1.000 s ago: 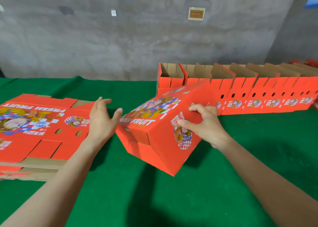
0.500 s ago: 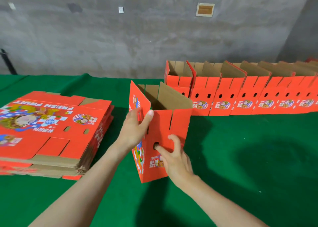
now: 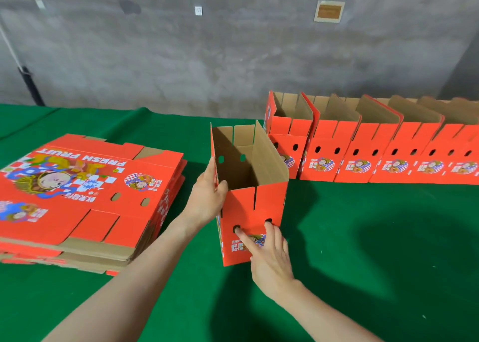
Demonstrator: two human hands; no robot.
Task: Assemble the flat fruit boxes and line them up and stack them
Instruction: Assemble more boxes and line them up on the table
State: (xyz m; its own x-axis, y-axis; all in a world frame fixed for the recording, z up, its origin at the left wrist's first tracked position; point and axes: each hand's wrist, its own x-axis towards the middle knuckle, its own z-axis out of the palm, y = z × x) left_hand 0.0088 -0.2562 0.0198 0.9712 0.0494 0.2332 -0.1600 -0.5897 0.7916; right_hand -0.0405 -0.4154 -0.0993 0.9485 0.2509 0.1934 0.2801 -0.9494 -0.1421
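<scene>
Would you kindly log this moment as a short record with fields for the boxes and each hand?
upright box: open-topped, standing on green table
left hand: grips its left wall, thumb over the rim
right hand: straight fingers press its front face
row of assembled boxes: behind, to the right
stack of flat boxes: left

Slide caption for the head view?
Left hand grips, right hand presses an upright open fruit box between flat stack and assembled row.

Flat stack (image 3: 85,199) left, open box (image 3: 250,194) mid, box row (image 3: 375,150) behind-right.
</scene>
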